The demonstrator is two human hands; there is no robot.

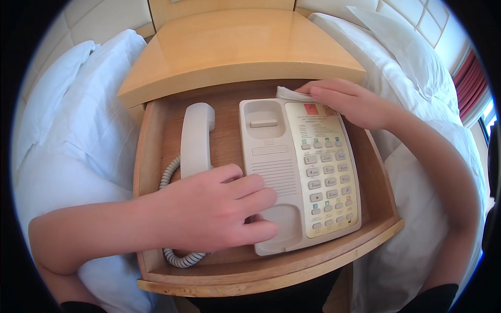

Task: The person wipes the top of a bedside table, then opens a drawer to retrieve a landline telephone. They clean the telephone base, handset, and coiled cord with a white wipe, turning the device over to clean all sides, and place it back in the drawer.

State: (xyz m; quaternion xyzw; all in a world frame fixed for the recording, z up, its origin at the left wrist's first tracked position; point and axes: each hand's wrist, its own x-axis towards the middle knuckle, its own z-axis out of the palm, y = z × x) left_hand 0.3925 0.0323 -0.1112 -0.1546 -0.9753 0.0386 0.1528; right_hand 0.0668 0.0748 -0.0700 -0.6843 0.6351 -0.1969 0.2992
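Observation:
A beige desk telephone base [272, 184] with a keypad lies in a pulled-out wooden drawer [270, 279]. My left hand [219, 207] reaches across from the left, with bent fingers over the base's lower left part; whether they grip it is hidden. Part of the telephone handset [195, 137] shows beyond my left hand, face down on the drawer floor. Its coiled cord [182, 261] runs partly under my left wrist. At the base's far edge my right hand [348, 99] holds a folded white cloth [295, 94] against the telephone.
Above the drawer is the wooden top of a nightstand [242, 39]. White bedding [78, 164] lies on the left and more white bedding [415, 168] on the right. A padded headboard [105, 15] stands behind, and a red curtain [471, 84] hangs at the far right.

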